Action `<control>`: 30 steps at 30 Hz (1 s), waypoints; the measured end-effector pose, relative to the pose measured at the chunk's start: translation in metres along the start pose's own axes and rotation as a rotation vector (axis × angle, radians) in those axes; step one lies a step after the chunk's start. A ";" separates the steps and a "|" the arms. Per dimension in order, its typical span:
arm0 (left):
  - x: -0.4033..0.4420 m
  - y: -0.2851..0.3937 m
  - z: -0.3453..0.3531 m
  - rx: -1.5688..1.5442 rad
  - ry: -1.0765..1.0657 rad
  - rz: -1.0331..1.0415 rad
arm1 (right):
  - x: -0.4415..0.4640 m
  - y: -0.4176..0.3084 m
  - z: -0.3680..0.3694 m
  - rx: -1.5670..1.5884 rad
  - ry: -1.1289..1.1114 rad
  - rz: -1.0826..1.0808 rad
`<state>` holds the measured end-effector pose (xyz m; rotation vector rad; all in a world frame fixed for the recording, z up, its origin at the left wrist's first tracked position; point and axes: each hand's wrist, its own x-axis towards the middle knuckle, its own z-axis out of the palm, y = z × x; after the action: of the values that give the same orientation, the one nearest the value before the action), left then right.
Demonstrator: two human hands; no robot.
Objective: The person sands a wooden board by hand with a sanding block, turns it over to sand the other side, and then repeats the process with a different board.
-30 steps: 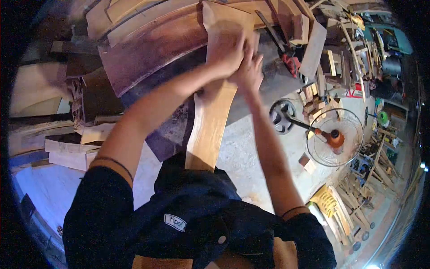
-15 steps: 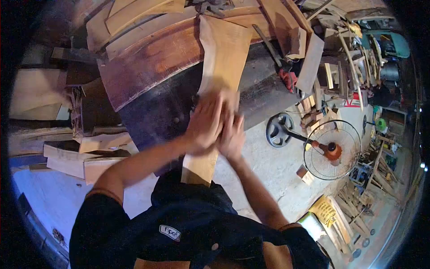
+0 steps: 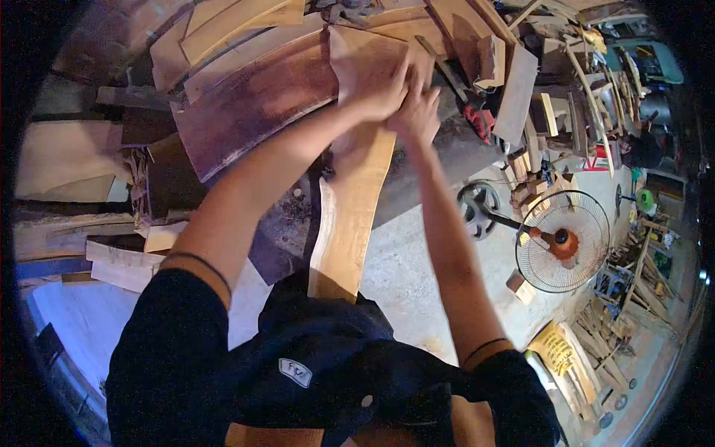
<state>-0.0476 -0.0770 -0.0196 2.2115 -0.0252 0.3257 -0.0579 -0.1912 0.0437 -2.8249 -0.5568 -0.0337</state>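
A long pale wooden board (image 3: 354,223) with a wavy left edge runs from my waist out over the dark bench (image 3: 287,223). My left hand (image 3: 383,95) and my right hand (image 3: 417,119) are close together near its far part, at the right edge. Both look closed around something small pressed on the wood, but the fingers hide it and motion blurs it. Beneath the pale board, to the left, lies a wide reddish-brown plank (image 3: 253,108). Right of my hands rests a tool with a long dark bar and a red end (image 3: 477,123).
A standing fan (image 3: 562,240) with a round base (image 3: 478,211) is on the floor to the right. Wood offcuts (image 3: 123,261) are stacked at the left. More planks (image 3: 518,97) lean at the bench's right end. A yellow sack (image 3: 555,350) lies lower right.
Both hands have slid forward along the pale board, from its middle toward its far end, and my arms are now stretched out. The board stays in about the same place.
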 end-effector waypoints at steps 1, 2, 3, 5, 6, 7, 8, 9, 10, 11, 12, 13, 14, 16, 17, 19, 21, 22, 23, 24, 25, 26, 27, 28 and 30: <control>-0.046 0.050 -0.028 0.168 -0.107 -0.116 | -0.032 0.007 0.011 0.087 0.020 -0.028; -0.088 0.049 -0.016 0.233 -0.045 -0.081 | -0.074 0.000 -0.005 0.108 -0.068 -0.019; -0.130 0.060 -0.015 0.321 0.127 0.090 | -0.113 -0.002 -0.002 0.133 -0.099 0.002; -0.211 0.107 -0.029 0.246 -0.006 -0.096 | -0.192 -0.006 -0.009 0.118 -0.136 -0.082; -0.246 0.120 -0.029 0.295 -0.153 -0.230 | -0.228 -0.002 -0.006 0.130 -0.124 -0.162; -0.279 0.132 -0.027 0.321 -0.030 -0.192 | -0.256 -0.006 -0.014 0.146 -0.165 -0.159; -0.314 0.125 -0.015 0.274 -0.090 -0.184 | -0.276 -0.006 -0.018 0.106 -0.190 -0.202; -0.327 0.135 -0.017 0.139 -0.147 -0.333 | -0.291 -0.008 -0.016 0.051 -0.188 -0.227; -0.326 0.135 -0.019 0.146 -0.134 -0.336 | -0.291 -0.005 -0.018 0.095 -0.196 -0.273; -0.322 0.135 -0.018 0.147 -0.121 -0.351 | -0.285 -0.004 -0.014 0.097 -0.203 -0.280; -0.317 0.135 -0.016 0.147 -0.106 -0.367 | -0.274 -0.004 -0.012 0.098 -0.212 -0.288; -0.293 0.125 -0.019 0.190 -0.058 -0.301 | -0.251 -0.005 -0.012 0.055 -0.190 -0.317; -0.267 0.112 -0.024 0.228 -0.052 -0.278 | -0.221 -0.006 -0.009 0.013 -0.167 -0.339; -0.191 0.085 -0.034 0.271 0.036 -0.239 | -0.150 -0.017 -0.005 0.015 -0.143 -0.242; -0.143 0.084 -0.057 0.294 -0.182 -0.413 | -0.111 -0.017 0.009 -0.005 -0.029 -0.249; -0.075 0.026 -0.049 0.404 0.078 -0.144 | -0.034 -0.032 0.008 0.044 0.029 -0.177; -0.002 0.012 -0.068 0.436 -0.018 -0.138 | 0.027 -0.038 0.015 0.020 0.052 -0.089; 0.031 0.019 -0.087 0.419 -0.163 -0.205 | 0.053 -0.044 0.009 0.040 -0.036 -0.027; 0.053 -0.003 -0.081 0.341 -0.113 -0.185 | 0.073 -0.048 0.002 0.016 -0.112 0.007; 0.070 -0.032 -0.067 0.267 -0.065 -0.162 | 0.090 -0.046 0.005 0.017 -0.100 -0.034; 0.083 -0.055 -0.055 0.199 0.025 -0.115 | 0.093 -0.047 0.001 0.002 -0.112 -0.029; 0.081 -0.048 -0.061 0.203 0.030 -0.111 | 0.093 -0.049 -0.003 -0.017 -0.128 -0.027; 0.071 -0.036 -0.064 0.375 0.023 -0.136 | 0.085 -0.048 -0.001 -0.019 -0.127 -0.028; 0.059 -0.023 -0.066 0.549 0.016 -0.158 | 0.075 -0.046 0.002 -0.013 -0.117 -0.036; 0.019 -0.012 -0.055 0.743 0.042 -0.118 | 0.036 -0.047 -0.008 0.000 -0.160 -0.032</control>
<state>-0.0399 -0.0244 0.0080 2.9215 0.2922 0.3524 -0.0415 -0.1381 0.0657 -2.8346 -0.6358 0.1881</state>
